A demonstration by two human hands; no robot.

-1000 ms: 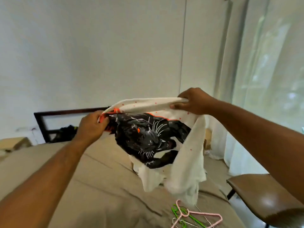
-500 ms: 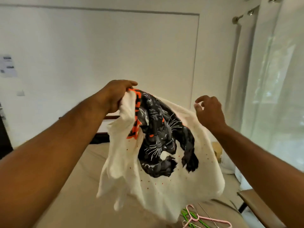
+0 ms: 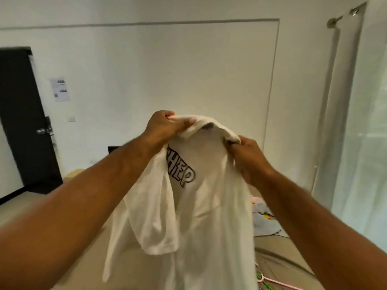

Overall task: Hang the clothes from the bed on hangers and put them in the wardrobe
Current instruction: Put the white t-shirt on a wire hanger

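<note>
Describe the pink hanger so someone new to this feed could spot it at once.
Look to the tan bed at the bottom right of the view, just right of the held-up white shirt. A few thin hangers lie there by the shirt's lower edge; the pink hanger is the pale pink one, next to the bright green hanger.

The white T-shirt [image 3: 209,206] bears black-outlined letters reading "HEP"; the wall notice [image 3: 60,88] is illegible.

Plain white wall [image 3: 146,70] in front of me, black door [image 3: 23,122] on my left with a silver handle [image 3: 43,130] and a paper notice [image 3: 60,88] stuck up beside it. White curtains [image 3: 333,105] on my right, with daylight glowing through them.
</note>
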